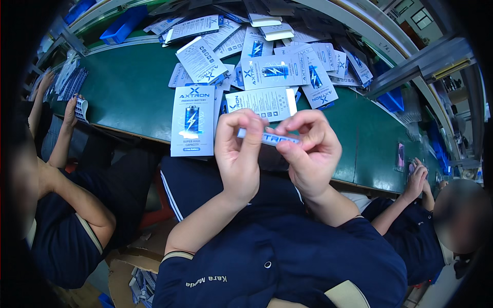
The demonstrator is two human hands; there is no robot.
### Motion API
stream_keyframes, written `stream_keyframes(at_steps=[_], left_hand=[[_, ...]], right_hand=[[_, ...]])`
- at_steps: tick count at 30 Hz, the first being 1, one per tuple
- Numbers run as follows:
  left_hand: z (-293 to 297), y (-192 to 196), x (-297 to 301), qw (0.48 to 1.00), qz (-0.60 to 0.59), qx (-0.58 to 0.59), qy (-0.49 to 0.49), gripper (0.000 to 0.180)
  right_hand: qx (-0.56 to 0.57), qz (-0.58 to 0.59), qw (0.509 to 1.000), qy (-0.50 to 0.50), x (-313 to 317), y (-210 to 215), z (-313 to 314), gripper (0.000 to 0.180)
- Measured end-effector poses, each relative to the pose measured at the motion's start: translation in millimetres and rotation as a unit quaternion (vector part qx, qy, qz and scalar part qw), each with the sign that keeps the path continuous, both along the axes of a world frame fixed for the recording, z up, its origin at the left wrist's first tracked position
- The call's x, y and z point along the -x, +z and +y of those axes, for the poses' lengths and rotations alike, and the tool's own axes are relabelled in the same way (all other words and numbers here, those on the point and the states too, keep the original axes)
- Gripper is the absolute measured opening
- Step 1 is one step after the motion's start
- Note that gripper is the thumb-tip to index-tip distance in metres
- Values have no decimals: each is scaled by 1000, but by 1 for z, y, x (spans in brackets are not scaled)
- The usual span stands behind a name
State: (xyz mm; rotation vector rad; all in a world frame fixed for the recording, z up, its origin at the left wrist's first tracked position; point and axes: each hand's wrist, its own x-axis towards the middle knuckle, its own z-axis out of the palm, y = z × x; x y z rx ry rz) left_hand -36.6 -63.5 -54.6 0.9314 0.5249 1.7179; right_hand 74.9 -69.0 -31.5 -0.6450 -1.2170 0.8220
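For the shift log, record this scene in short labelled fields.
Left grip: pinches left end of a narrow white rectangular piece with blue lettering
Right grip: pinches the piece's right end
Beyond both: heap of flat white-and-blue cardboard cartons
Left of grips: single flat white carton with blue battery picture
Surface: dark-green tabletop
Upper left: blue rectangular plastic bin

One wide fisheye view looks down from the wearer's head, torso close at lower centre, surface curving across the upper frame.

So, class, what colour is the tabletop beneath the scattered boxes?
The tabletop is dark green; it shows best in the head view.
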Motion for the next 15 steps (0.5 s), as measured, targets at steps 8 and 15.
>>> stream_keyframes(at_steps=[8, 15], left_hand=[[-8, 41, 49, 969, -62, 141, -192, 40], [-7, 11, 79, 988, 55, 81, 124, 27]], right_hand=[[-298, -200, 930, 77, 27, 31, 10, 38], [-71, -169, 971, 153, 32, 7, 39, 32]])
